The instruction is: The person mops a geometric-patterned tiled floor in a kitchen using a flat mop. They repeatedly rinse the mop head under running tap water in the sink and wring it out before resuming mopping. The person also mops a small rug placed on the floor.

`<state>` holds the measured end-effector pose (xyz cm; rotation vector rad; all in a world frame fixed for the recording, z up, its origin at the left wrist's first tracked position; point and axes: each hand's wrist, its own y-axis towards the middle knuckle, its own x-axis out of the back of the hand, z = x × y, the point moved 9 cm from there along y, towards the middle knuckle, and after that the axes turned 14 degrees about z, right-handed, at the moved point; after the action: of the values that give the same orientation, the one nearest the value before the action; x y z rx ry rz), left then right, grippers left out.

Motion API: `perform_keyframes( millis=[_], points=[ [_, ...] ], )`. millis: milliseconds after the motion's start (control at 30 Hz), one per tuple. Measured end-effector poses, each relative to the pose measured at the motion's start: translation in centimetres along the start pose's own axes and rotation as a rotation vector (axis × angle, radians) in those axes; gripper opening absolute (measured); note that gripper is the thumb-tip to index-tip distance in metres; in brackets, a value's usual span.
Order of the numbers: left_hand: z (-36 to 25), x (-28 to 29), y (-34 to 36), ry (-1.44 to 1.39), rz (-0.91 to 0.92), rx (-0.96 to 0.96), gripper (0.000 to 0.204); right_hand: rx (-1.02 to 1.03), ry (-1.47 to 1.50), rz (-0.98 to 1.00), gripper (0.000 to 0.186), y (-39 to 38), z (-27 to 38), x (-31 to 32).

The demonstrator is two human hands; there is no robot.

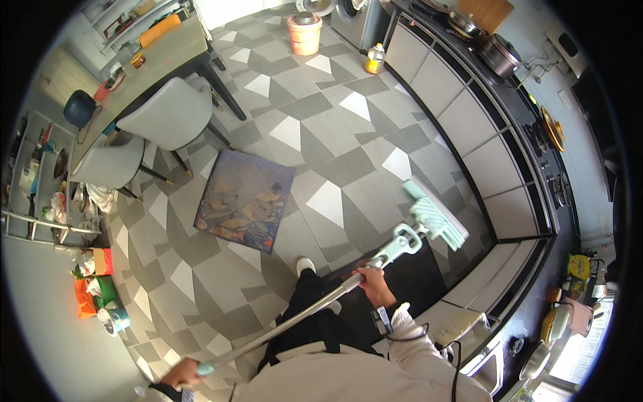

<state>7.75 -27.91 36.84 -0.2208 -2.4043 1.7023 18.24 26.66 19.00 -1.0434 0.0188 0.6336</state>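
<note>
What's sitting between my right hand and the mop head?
Between your right hand and the mop head, the head view shows the pole's lower end and a pale green loop.

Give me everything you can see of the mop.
The mop has a wide pale green, plastic-looking head, joined by a looped linkage to a silvery, metal-looking pole. It slants from lower left to upper right. The left hand grips near its lower end; the right hand grips the pole nearer the head. Whether the head touches the floor is unclear.

Left hand (182, 374) out sideways, right hand (376, 284) forward, both clenched.
</note>
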Motion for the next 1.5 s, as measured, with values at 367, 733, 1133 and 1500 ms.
perform_keyframes(
  millis=[367,733,1133,1500],
  points=[
    [-13.4,15.9,15.2,-0.387,-0.114,-0.118,0.023,0.127,0.27,0.523,0.03,19.2,10.2,-21.4],
    [-34.5,30.6,27.8,-0.66,0.294,-0.39,0.022,-0.232,0.0,0.836,0.056,-4.2,9.9,-17.4],
    [-56.0,20.2,36.6,-1.288,0.439,-0.631,0.018,-0.103,0.114,0.675,0.071,-8.0,21.7,-4.5],
    [-56.5,21.5,37.6,-1.311,0.351,-0.457,0.025,-0.192,-0.181,0.466,0.086,-11.4,25.3,-3.7]
  ],
)
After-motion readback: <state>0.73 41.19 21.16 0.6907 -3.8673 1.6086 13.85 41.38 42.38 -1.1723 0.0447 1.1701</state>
